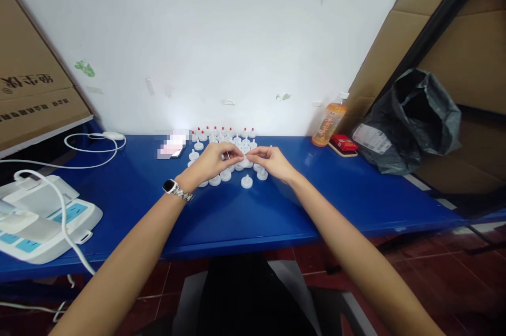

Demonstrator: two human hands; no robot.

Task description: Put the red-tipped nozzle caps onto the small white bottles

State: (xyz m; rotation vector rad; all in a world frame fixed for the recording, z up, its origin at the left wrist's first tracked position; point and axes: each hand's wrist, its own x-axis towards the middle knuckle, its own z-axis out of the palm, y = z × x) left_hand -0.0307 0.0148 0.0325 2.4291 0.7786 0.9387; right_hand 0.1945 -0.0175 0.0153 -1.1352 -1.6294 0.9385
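My left hand (220, 159) and my right hand (272, 161) meet fingertip to fingertip above a cluster of white plastic nozzle caps (214, 180). Both are closed in a pinch; what lies between the fingertips is too small and covered to make out. One white nozzle cap (246, 182) stands upright by itself in front of the cluster. Along the wall, at the back of the group, several nozzle caps with red tips (215, 133) stand in a loose row. My fingers hide part of the cluster's middle.
A white power strip (75, 228) with cables lies at left, near a phone (176, 147). At right stand an orange drink bottle (329, 121), a red box (343, 142) on a phone, and a dark plastic bag (399, 125). The blue table (245, 220) meets a white wall.
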